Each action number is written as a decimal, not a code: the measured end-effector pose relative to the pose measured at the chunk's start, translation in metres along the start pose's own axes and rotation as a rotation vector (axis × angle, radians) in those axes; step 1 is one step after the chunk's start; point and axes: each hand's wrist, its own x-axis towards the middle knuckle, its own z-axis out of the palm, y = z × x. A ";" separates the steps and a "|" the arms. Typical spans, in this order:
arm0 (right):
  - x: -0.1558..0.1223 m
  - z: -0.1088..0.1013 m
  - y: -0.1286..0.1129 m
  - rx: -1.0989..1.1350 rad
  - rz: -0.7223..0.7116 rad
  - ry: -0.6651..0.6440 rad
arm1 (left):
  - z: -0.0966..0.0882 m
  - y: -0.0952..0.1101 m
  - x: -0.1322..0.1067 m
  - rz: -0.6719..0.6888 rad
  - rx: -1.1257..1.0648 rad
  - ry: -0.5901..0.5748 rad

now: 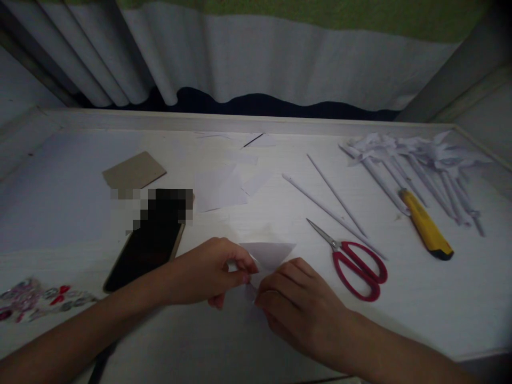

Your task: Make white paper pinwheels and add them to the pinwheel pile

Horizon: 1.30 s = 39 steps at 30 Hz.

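Observation:
A small white folded paper piece point(269, 255), triangular in outline, lies on the white table point(60, 202) near its front edge. My left hand point(208, 273) pinches the paper's left corner between thumb and fingers. My right hand point(299, 305) is curled over the paper's lower right part, fingers closed on it. Both hands meet at the paper's lower edge, which they hide.
Red-handled scissors point(358, 261) lie just right of my hands. Two thin paper sticks point(332, 205), a yellow utility knife point(426, 225) and several paper pinwheels point(420, 160) are farther right. A dark phone point(146, 250), cardboard point(134, 170), loose paper sheets point(220, 189) and shiny stickers point(36, 298) sit left.

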 end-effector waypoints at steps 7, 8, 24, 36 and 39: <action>-0.001 0.000 -0.006 -0.039 -0.081 0.042 | 0.002 0.004 -0.005 0.035 0.104 0.034; -0.001 -0.001 -0.007 -0.052 -0.102 0.040 | 0.003 0.004 -0.006 0.037 0.114 0.043; -0.003 -0.014 -0.021 -0.296 -0.335 -0.129 | 0.003 0.014 -0.012 0.085 0.150 0.055; 0.007 -0.022 -0.015 -0.006 -0.238 -0.344 | 0.008 0.003 -0.005 0.060 0.007 -0.022; 0.009 -0.024 -0.014 0.046 -0.160 -0.332 | 0.011 0.000 -0.002 0.084 -0.017 -0.002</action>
